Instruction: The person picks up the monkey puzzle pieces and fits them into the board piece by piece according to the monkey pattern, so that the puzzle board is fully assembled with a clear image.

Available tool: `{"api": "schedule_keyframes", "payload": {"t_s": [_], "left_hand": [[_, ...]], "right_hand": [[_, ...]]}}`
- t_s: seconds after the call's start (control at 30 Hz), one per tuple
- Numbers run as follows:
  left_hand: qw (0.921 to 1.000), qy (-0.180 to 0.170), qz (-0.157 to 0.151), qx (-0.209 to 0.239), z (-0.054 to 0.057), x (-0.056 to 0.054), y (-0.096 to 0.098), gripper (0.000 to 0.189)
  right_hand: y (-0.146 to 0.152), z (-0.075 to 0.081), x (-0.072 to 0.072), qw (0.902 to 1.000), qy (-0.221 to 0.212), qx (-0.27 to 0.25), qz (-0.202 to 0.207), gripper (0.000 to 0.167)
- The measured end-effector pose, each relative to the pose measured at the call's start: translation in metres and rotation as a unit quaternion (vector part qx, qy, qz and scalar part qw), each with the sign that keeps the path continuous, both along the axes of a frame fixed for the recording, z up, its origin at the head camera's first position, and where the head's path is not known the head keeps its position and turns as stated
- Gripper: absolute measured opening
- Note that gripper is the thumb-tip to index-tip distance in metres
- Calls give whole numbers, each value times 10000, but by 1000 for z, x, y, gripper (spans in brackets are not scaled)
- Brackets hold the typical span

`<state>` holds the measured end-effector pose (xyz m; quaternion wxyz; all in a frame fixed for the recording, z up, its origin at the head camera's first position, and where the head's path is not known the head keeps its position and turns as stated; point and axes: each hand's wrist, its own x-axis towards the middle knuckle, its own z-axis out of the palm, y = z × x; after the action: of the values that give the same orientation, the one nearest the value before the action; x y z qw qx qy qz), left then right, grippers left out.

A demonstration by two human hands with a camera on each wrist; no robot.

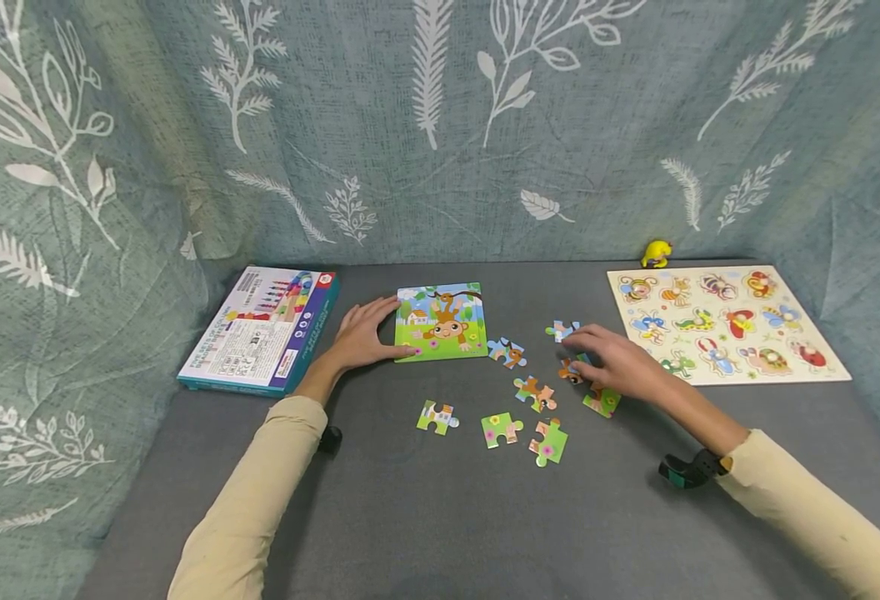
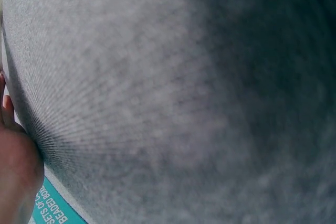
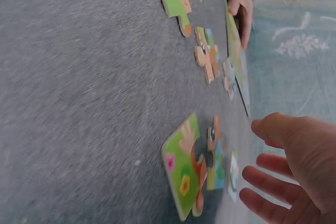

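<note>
My left hand [image 1: 366,335] rests at the left side of a square monkey picture board [image 1: 447,329], its thumb over the lower left corner and its fingers along the left edge. In the right wrist view, my right hand [image 3: 299,166] has its fingers apart and nothing between them. Beneath and around its fingertips lie a blue jigsaw piece [image 1: 560,331], a brown-and-blue piece [image 1: 570,372] and a green corner piece [image 3: 181,161]. Several more pieces are scattered between the hands, among them a monkey-face piece [image 1: 536,393] and a flowered green piece [image 1: 497,430].
A teal-edged box [image 1: 260,333] lies at the left, close to my left forearm. At the right is a wooden insect peg board [image 1: 725,325], with a small yellow toy [image 1: 657,253] behind it. A patterned curtain [image 1: 380,125] hangs along the table's back.
</note>
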<state>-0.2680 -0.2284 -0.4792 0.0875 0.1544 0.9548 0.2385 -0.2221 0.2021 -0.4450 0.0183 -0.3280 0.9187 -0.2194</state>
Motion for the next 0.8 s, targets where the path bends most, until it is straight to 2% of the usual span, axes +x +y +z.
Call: {"api": "schedule_keyframes", "payload": {"t_s": [0.27, 0.4, 0.5, 0.6, 0.67, 0.8], "left_hand": [[10000, -25, 19, 35, 3, 1, 0, 94], [10000, -45, 27, 7, 2, 2, 1, 94], [10000, -56, 49, 11, 1, 2, 2, 93], [10000, -57, 58, -2, 1, 2, 3, 94], [10000, -49, 31, -33, 0, 1, 3, 95], [10000, -15, 15, 15, 2, 1, 1, 95]], "right_hand": [[-26, 4, -9, 9994, -88, 127, 299, 41], [-45, 0, -16, 9982, -151, 315, 493, 42], [-59, -5, -22, 9961, 15, 535, 703, 41], [-73, -6, -25, 9919, 395, 809, 896, 39], [-79, -4, -25, 9899, 509, 973, 894, 39], [-91, 3, -22, 9895, 307, 1224, 705, 44]]}}
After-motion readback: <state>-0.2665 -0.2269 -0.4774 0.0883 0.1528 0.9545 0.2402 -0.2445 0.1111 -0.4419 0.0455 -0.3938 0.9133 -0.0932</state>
